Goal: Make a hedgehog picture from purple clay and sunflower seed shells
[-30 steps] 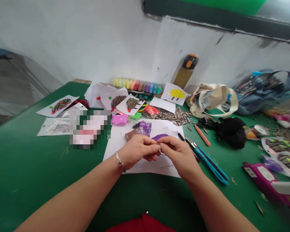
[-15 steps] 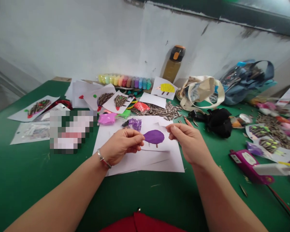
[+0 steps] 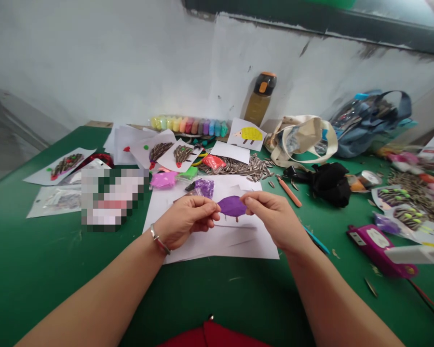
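A flat purple clay piece is stretched between my two hands over white paper sheets. My left hand pinches its left end between thumb and fingers. At the right end, my right hand pinches the purple piece the same way. Beneath it, small brown leg shapes show on a smaller sheet of paper. A crumpled bag of purple clay lies just behind my left hand.
Sunflower seeds are heaped behind the paper. An orange tool and a blue pen lie right of it. Farther right are a black cloth bundle and a magenta device. Hedgehog pictures lie left.
My right hand has moved left and taken hold of the right end of the purple piece. The camera view has shifted slightly.
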Demonstrator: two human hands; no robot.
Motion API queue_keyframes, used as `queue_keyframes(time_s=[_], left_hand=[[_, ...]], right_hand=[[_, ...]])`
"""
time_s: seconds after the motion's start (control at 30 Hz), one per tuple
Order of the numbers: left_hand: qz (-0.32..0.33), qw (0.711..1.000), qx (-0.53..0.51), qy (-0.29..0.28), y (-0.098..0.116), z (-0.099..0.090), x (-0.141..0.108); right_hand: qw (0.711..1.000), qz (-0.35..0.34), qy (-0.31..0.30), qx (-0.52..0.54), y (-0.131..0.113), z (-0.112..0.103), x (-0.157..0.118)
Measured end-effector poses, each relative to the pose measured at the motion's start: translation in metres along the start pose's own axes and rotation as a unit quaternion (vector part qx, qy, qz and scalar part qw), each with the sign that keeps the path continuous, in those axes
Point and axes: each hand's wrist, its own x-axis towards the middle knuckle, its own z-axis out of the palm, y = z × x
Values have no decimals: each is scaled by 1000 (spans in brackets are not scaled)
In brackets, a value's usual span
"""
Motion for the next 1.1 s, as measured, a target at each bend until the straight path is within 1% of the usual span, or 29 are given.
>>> queue_keyframes(time_s=[0.2,0.4,0.5,0.6,0.7,0.8,0.93,1.1], left_hand=[[12,1000,14,4,0,3,-2],[6,1000,0,0,-2,3,0],[15,1000,3,4,-3,7,0],[21,1000,17,13,-6,12,-1],[17,1000,22,5,-8,15,-1],[20,999,28,-5,-9,15,-1],[12,999,32,-16,-8,15,-2],[3,999,29,-29,-9,16,-4]], right_hand=[[1000,-4,-3,-11,-2,1,-3],[999,-13,-18,-37,-2,3,-3],[999,-27,-18,-43,-2,7,-5],[995,-49,-28,-81,-4,14,-9],[992,-44,-36,-109,-5,20,-12],[993,-38,-45,-106,-4,23,-13],[993,-42,-76,-78,-3,26,-14],[992,-61,-90,-64,-3,28,-14]])
